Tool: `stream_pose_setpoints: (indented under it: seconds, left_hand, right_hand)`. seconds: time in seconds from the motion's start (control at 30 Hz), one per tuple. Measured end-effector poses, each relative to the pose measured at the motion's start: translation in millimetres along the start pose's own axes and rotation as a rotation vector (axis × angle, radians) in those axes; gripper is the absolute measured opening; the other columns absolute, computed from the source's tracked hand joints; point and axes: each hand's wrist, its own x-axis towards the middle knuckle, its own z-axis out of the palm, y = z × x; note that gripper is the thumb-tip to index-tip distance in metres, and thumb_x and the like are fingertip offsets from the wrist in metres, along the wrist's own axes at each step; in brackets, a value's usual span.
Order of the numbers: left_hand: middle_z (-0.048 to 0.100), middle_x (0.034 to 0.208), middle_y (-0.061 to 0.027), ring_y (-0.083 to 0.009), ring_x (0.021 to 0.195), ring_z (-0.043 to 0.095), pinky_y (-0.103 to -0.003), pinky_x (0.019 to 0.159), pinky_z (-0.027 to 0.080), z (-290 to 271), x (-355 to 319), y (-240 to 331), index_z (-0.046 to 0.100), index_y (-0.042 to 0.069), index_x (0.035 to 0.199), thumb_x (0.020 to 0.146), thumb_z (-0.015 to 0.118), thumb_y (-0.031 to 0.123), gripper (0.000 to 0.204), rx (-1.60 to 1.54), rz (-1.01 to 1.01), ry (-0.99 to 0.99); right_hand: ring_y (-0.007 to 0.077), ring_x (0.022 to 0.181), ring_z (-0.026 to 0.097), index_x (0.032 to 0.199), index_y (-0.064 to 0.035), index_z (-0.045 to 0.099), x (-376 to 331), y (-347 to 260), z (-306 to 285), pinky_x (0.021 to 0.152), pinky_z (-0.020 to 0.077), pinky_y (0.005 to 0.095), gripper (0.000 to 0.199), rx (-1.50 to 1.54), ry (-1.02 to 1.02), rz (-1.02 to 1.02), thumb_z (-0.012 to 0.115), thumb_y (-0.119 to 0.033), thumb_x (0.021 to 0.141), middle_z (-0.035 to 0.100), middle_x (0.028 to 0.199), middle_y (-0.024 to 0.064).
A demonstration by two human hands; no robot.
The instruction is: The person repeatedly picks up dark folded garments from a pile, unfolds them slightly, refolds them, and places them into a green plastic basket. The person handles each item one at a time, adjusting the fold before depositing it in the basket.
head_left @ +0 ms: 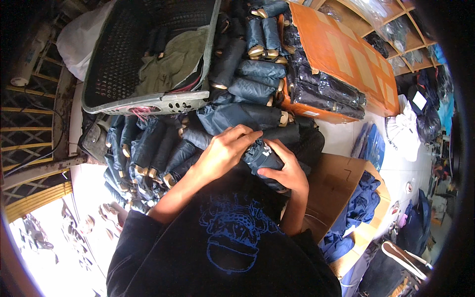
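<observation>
Both my hands are closed around one folded dark navy umbrella point(261, 154) held just in front of my chest. My left hand point(226, 148) wraps over its top, fingers pointing right. My right hand point(287, 171) grips it from the right and underneath. A small white tag shows between the hands. Right behind them lies a heap of rolled dark umbrellas point(153, 148) with tan handle ends. I wear a black shirt with a blue print.
A dark plastic basket point(143, 105) holding olive cloth stands at the back left. An orange cardboard box point(346, 59) packed with wrapped umbrellas sits at the back right. A brown carton point(336, 183) with blue fabric point(358, 208) is to my right. Wooden shelves stand far right.
</observation>
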Motion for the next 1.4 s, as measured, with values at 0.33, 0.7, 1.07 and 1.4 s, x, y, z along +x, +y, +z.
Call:
stream_pose_setpoints:
  seconds: [0.33, 0.7, 1.07, 1.4]
  left_hand:
    - [0.054, 0.113, -0.0139, -0.0275, 0.103, 0.057, -0.034, 0.085, 0.048, -6.5, -16.2, -11.9, 0.057, 0.002, 0.119, 0.071, 0.058, -0.015, 0.051, -0.09, -0.052, -0.066]
    - [0.057, 0.107, -0.0112, -0.0199, 0.091, 0.058, -0.03, 0.076, 0.049, -10.4, -25.1, -28.2, 0.057, -0.001, 0.114, 0.069, 0.057, -0.015, 0.047, -0.396, -0.153, -0.188]
    - [0.047, 0.091, -0.0017, -0.0094, 0.083, 0.053, -0.025, 0.075, 0.046, 59.4, -8.7, -32.2, 0.041, 0.007, 0.078, 0.082, 0.061, -0.012, 0.028, -0.902, -0.402, 0.616]
    - [0.051, 0.09, -0.0116, -0.0218, 0.073, 0.055, -0.031, 0.067, 0.047, 32.0, -25.1, -27.4, 0.05, 0.002, 0.095, 0.066, 0.076, 0.005, 0.038, 0.079, -0.168, 0.435]
  right_hand:
    - [0.0168, 0.105, 0.051, 0.121, 0.0024, 0.048, -3.2, 20.9, 16.3, 0.094, 0.0384, 0.0306, 0.064, 0.524, 0.149, 0.123, 0.078, -0.023, 0.072, 0.056, 0.111, 0.0086]
    - [0.0245, 0.112, 0.057, 0.128, 0.0018, 0.049, 0.9, -21.2, -3.2, 0.095, 0.0426, 0.0344, 0.073, -0.037, -0.044, -0.084, 0.083, -0.017, 0.065, 0.056, 0.125, 0.018]
    - [0.0354, 0.138, 0.026, 0.134, 0.0017, 0.045, -9.4, -6.8, -2.6, 0.11, 0.0206, 0.0436, 0.086, 0.32, -0.024, -0.06, 0.078, -0.036, 0.064, 0.032, 0.145, 0.0262]
    - [0.0284, 0.13, 0.039, 0.131, 0.0055, 0.046, 3.2, 8.4, 12.6, 0.107, 0.0286, 0.0367, 0.078, 0.342, 0.076, -0.022, 0.076, -0.031, 0.07, 0.044, 0.136, 0.0219]
